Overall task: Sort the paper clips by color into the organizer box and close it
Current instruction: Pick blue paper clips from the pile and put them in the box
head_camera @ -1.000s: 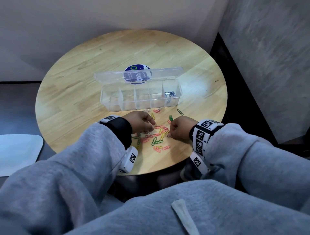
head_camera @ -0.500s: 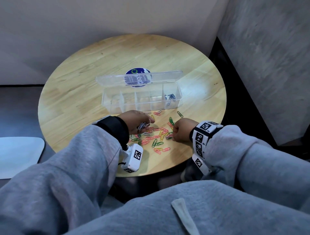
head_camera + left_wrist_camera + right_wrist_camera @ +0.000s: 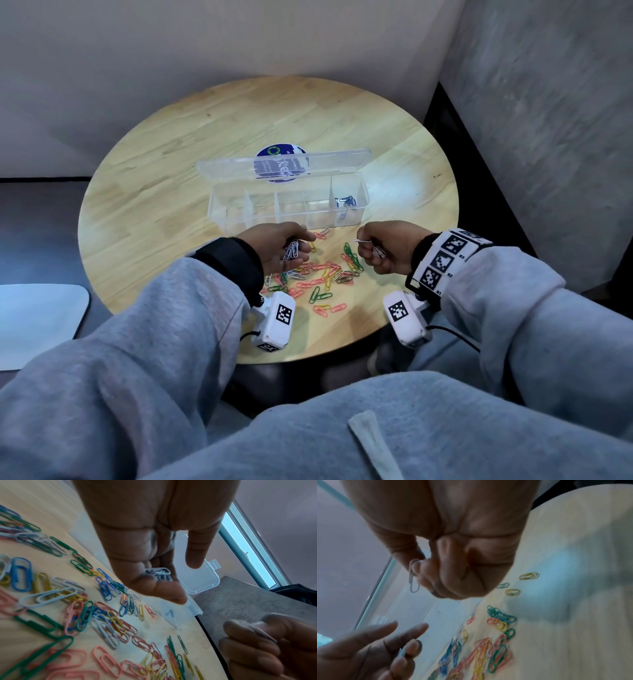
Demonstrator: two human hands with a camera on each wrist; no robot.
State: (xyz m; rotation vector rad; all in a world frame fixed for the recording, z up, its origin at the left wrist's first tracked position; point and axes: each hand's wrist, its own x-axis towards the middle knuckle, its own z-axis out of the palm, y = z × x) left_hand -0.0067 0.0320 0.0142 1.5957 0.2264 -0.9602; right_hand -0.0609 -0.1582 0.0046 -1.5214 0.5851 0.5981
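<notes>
The clear organizer box (image 3: 287, 205) stands open on the round table, its lid (image 3: 284, 164) tipped back. Some white clips (image 3: 346, 201) lie in its rightmost compartment; the other compartments look bare. A mixed pile of coloured paper clips (image 3: 318, 274) lies in front of the box, also seen in the wrist views as the pile (image 3: 85, 608) and the pile (image 3: 488, 642). My left hand (image 3: 294, 245) hovers over the pile's left side, cupping a bunch of white clips (image 3: 157, 573). My right hand (image 3: 368, 245) pinches one white clip (image 3: 413, 580), with more tucked in its curled fingers.
The wooden table (image 3: 154, 192) ends close to my knees, and its right edge meets a grey wall (image 3: 548, 120). A blue round sticker (image 3: 279, 164) shows through the lid. A white board (image 3: 34, 322) lies on the floor at the left.
Both hands have lifted off the pile and turned palm-up. The left now shows a bunch of white clips; the right has risen rightward with a white clip pinched.
</notes>
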